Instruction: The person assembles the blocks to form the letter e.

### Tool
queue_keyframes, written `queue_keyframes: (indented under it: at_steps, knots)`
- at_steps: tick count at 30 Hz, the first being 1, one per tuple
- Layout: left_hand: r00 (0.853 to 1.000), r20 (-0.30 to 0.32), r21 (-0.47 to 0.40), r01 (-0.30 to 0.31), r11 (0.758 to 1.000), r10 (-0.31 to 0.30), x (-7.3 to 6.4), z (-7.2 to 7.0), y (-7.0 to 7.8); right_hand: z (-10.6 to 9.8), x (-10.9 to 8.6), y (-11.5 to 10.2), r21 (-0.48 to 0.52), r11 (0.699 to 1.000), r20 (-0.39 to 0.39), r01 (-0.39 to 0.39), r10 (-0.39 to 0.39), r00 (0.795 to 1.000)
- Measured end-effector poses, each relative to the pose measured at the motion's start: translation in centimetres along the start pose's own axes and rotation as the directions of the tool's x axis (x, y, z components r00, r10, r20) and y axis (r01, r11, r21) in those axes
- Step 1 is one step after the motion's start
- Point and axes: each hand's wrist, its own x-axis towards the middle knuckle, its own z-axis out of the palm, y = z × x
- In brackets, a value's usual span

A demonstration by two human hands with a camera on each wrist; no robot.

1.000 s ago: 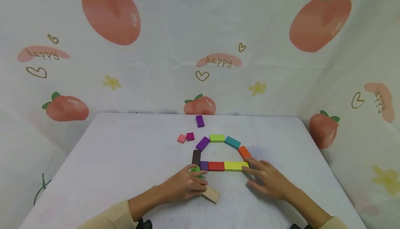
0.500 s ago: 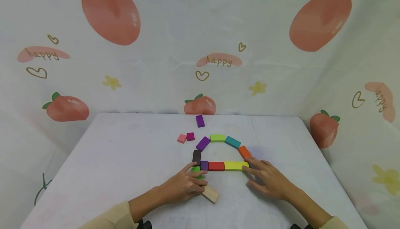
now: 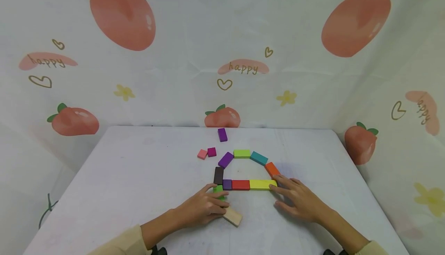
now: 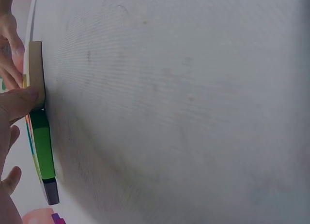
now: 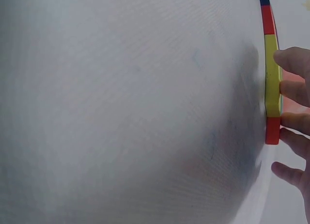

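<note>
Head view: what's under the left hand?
Parts of a green block and a pale wooden block show past the left hand. Their covered portions, and anything else beneath, can't be seen there.

l hand (image 3: 204,208) & r hand (image 3: 296,199) low, fingers apart.

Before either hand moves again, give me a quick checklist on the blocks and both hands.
1. Left hand on wooden block: ok, its thumb touches it.
2. Wooden block in line with green block: not ok, it slants off at an angle.
3. Those two blocks in contact: cannot tell, close but unclear.
4. Small purple block, red block and yellow block in a straight row: ok.
5. Right hand at yellow block: ok, fingers reach its right end.
6. Pink block and magenta block outside the outline: ok.
</note>
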Motion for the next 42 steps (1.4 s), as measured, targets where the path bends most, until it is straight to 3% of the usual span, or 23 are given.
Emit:
queue_keyframes:
  at_steps: [14,30,42]
  knots:
    - [1.0,0.009,-0.047,0.024,0.999,-0.023,-0.22,-0.09,-0.02,0.12,-0.02,0.02,-0.001,1.0,-0.003,-0.001,0.001,1.0]
    - [1.0,0.009,-0.042,0.021,0.999,-0.021,-0.14,-0.03,-0.21,-0.09,0.17,-0.05,-0.007,1.0,0.039,-0.022,0.022,0.999]
    - [1.0,0.017,-0.026,0.005,1.0,-0.004,-0.06,-0.01,-0.24,-0.04,0.12,0.04,0.0,1.0,0.029,-0.011,0.011,1.0]
